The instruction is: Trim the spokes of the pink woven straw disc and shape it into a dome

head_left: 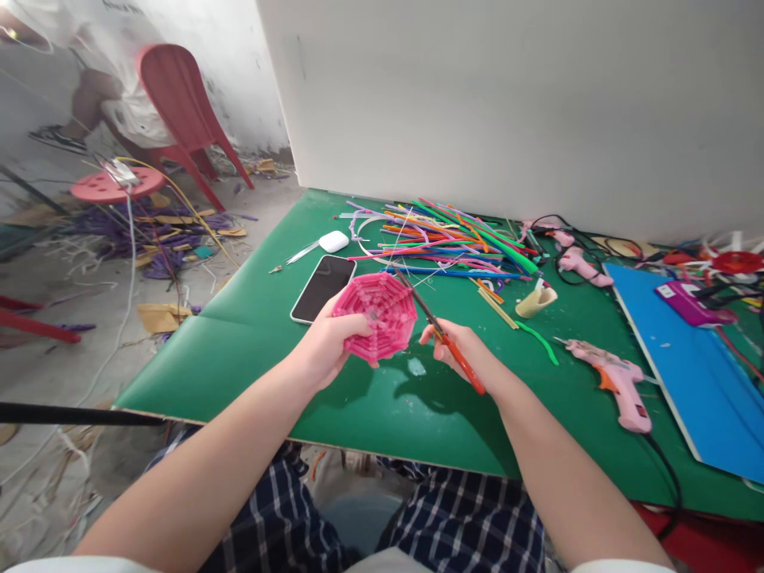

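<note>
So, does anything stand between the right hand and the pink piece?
Only the red-handled scissors, held in the right hand, slanting toward the upper-right edge of the pink piece. Nothing else visible intervenes.

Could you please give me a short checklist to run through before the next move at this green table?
1. Pink woven piece gripped: ok, the left hand holds its edge, thumb on its face.
2. Red-handled scissors in hand: ok, held in the right hand.
3. Left fingers away from the blades: ok for the thumb, which is apart from them; cannot tell for the fingers hidden behind the piece.
4. Smartphone out of the way: not ok, it lies just beyond the left hand.
5. Nearest pink glue gun cool: cannot tell; it lies on its side on the green table.
</note>
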The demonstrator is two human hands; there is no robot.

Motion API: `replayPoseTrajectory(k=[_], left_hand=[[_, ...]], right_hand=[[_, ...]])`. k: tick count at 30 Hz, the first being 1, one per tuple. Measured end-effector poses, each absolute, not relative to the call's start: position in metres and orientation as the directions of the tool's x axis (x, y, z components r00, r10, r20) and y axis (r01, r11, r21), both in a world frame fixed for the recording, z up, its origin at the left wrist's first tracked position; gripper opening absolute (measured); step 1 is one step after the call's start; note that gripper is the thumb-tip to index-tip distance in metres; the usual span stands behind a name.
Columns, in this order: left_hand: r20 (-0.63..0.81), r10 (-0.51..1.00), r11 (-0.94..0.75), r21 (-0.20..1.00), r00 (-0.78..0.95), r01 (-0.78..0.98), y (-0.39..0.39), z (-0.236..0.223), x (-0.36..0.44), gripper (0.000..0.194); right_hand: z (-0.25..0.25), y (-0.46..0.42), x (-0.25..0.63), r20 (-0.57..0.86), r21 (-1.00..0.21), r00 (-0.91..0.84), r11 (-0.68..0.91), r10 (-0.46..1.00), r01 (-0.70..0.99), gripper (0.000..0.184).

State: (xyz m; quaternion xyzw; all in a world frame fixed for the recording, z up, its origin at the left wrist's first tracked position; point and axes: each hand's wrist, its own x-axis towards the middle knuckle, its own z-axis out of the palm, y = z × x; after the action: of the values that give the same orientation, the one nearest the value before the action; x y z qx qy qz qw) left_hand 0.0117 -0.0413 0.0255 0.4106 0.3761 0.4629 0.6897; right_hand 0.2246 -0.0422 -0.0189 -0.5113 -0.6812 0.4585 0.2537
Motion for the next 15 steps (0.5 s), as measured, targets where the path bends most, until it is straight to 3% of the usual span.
replayPoseTrajectory(k=[15], left_hand=[[-0.107, 0.943, 0.218, 0.915, 0.316, -0.340, -0.0403, 0.0225, 0.0098, 0.061]], right_hand=[[-0.0170, -0.0418, 0.2237, -0.127, -0.891, -0.349, 0.048, 0.929, 0.452, 0.030]])
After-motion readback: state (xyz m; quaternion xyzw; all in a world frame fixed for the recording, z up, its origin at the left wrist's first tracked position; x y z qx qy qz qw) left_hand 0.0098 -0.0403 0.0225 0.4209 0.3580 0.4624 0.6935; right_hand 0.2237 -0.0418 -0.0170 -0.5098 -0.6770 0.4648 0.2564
